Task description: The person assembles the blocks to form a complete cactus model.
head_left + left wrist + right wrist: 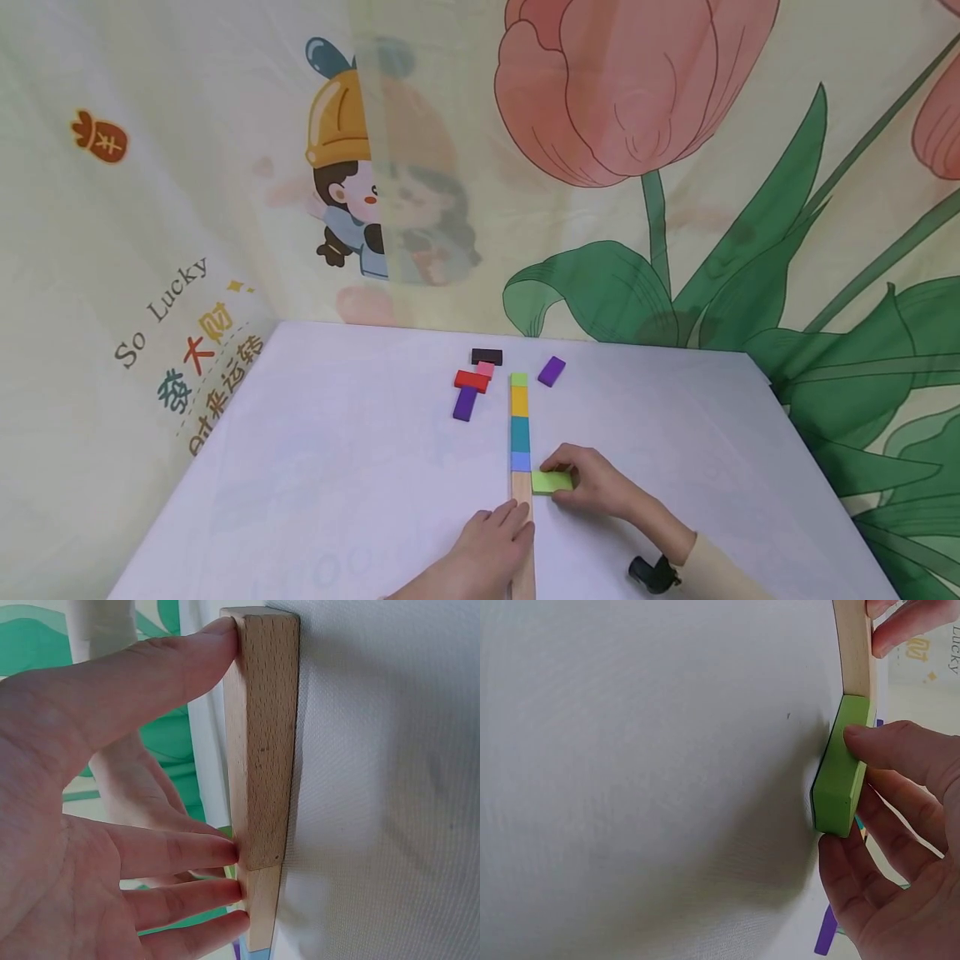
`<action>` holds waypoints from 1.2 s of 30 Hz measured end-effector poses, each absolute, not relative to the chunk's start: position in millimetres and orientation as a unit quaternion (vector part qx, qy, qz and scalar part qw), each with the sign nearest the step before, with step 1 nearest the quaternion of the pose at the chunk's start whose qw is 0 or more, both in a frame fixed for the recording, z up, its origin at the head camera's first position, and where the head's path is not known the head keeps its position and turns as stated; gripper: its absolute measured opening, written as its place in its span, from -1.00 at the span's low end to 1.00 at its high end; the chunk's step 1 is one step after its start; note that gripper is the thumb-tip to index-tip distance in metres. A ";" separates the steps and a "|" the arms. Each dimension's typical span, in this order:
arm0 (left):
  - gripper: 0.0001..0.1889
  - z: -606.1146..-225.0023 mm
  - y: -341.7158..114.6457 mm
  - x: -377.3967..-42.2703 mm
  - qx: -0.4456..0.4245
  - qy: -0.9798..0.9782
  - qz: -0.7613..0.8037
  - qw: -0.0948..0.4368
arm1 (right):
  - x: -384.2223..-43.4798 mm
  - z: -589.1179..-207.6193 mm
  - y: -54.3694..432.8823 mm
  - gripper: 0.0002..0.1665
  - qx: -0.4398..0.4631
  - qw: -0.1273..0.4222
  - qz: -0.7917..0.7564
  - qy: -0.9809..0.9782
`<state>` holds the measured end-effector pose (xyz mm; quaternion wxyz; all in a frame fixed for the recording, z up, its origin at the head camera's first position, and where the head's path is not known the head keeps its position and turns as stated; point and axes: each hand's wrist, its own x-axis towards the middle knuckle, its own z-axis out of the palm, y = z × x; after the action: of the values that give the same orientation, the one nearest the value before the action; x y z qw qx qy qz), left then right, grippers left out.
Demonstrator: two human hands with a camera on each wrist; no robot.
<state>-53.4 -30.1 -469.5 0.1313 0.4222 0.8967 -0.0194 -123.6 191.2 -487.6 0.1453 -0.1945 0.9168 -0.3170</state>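
The green block (551, 482) lies flat on the counter (337, 500), one end against the side of the wooden blocks (521, 488), at right angles. The right hand (596, 486) pinches it between thumb and fingers, probably to keep it square. The left hand (491, 543), fingers nearly straight, rests on the wood, apparently steadying it. Coloured blocks (520, 433) extend the row; a purple block (551, 372) lies apart.

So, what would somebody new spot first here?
Probably the huge pink tulip on the backdrop behind the table. Next, the row of blocks down the table's middle, the left hand touching its wooden part. Then the right hand, holding a green block at the row's right side.
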 end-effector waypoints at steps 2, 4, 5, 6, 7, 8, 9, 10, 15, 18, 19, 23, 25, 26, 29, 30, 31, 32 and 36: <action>-0.09 -469.6 -30.1 -53.5 0.423 0.896 -0.021 0.131 | -123.2 -487.5 191.2 -0.60 -0.193 0.146 -0.318 0.917; -0.07 -469.3 -29.9 -53.6 0.422 0.896 -0.023 0.135 | -122.8 -487.5 191.5 -0.60 -0.193 0.146 -0.320 0.916; -0.06 -469.1 -29.6 -53.8 0.420 0.896 -0.023 0.139 | -122.8 -487.5 191.6 -0.60 -0.192 0.146 -0.322 0.916; -0.05 -468.7 -29.3 -54.0 0.418 0.896 -0.025 0.145 | -122.6 -487.8 192.0 -0.60 -0.194 0.146 -0.323 0.915; -0.05 -468.3 -29.2 -54.2 0.417 0.896 -0.025 0.151 | -122.5 -488.0 192.1 -0.60 -0.196 0.145 -0.323 0.914; -0.04 -467.9 -29.1 -54.3 0.415 0.896 -0.025 0.156 | -122.5 -487.9 192.2 -0.60 -0.196 0.145 -0.326 0.913; -0.04 -467.6 -29.0 -54.5 0.414 0.896 -0.024 0.159 | -122.3 -487.9 192.6 -0.60 -0.197 0.146 -0.327 0.913; -0.03 -467.3 -28.9 -54.6 0.413 0.896 -0.024 0.162 | -122.3 -487.8 192.9 -0.60 -0.197 0.146 -0.329 0.912; -0.04 -466.3 -28.8 -54.2 0.412 0.896 -0.026 0.165 | -122.2 -487.7 194.9 -0.60 -0.202 0.148 -0.325 0.912; -0.03 -465.4 -28.6 -54.3 0.410 0.896 -0.025 0.171 | -122.3 -487.8 195.7 -0.61 -0.205 0.149 -0.323 0.912; -0.03 -464.9 -28.6 -54.3 0.410 0.895 -0.024 0.172 | -122.3 -487.7 195.9 -0.61 -0.206 0.150 -0.323 0.911; -0.02 -463.7 -29.0 -53.9 0.409 0.896 -0.025 0.171 | -123.2 -487.1 195.6 -0.61 -0.206 0.150 -0.327 0.910; -0.02 -463.4 -29.4 -53.4 0.410 0.896 -0.026 0.167 | -123.2 -486.9 195.6 -0.61 -0.208 0.149 -0.329 0.909; -0.03 -463.4 -29.6 -53.0 0.410 0.896 -0.026 0.165 | -123.3 -486.7 195.5 -0.62 -0.208 0.149 -0.331 0.908; -0.03 -463.3 -30.0 -52.5 0.412 0.897 -0.025 0.162 | -123.3 -486.7 195.8 -0.62 -0.210 0.153 -0.335 0.906; -0.03 -463.3 -30.1 -52.3 0.412 0.897 -0.025 0.161 | -123.7 -486.7 196.0 -0.61 -0.210 0.155 -0.335 0.905; -0.04 -463.3 -30.3 -52.2 0.412 0.897 -0.025 0.160 | -124.2 -486.7 196.2 -0.61 -0.210 0.155 -0.334 0.906; -0.04 -463.4 -30.4 -52.1 0.413 0.897 -0.024 0.157 | -124.9 -486.1 196.5 -0.61 -0.207 0.154 -0.334 0.906; -0.06 -463.7 -31.5 -50.5 0.419 0.897 -0.023 0.136 | -133.1 -480.7 197.8 -0.64 -0.178 0.128 -0.337 0.915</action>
<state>-50.5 -31.5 -463.7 0.1358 0.4195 0.8973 -0.0227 -133.1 197.8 -480.7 0.1276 -0.1785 0.9154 -0.3375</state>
